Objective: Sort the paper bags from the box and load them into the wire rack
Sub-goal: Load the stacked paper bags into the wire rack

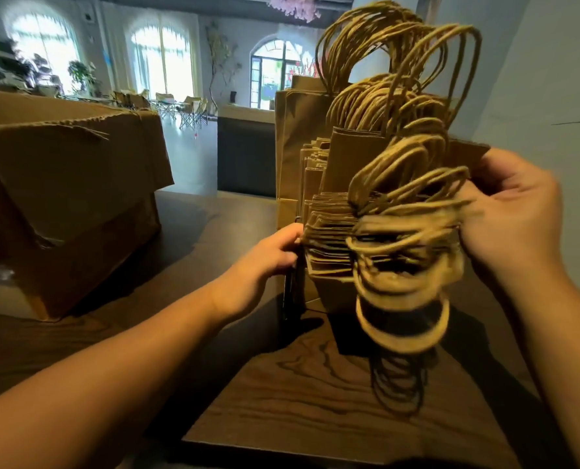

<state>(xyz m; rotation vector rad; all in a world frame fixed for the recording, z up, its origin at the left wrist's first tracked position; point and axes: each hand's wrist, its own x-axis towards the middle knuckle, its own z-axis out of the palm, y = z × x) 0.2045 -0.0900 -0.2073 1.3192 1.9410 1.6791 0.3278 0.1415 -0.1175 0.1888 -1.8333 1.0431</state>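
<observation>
Several brown paper bags (332, 238) with twisted paper handles stand packed in rows in a black wire rack (290, 292) on the dark wooden table (315, 401). Taller bags (302, 137) fill the back rows, smaller ones the front. My left hand (275, 255) grips the left edge of the front bundle beside the rack's wire frame. My right hand (512, 218) holds the right side of the same bundle, its fingers curled among the handles. The handles in front are blurred. The open cardboard box (68, 184) sits at the left of the table.
A pale wall (552, 79) rises close on the right. Behind the table a dark counter (244, 154) stands, and beyond it a bright room with arched windows, chairs and plants. Bare table surface lies between the box and the rack.
</observation>
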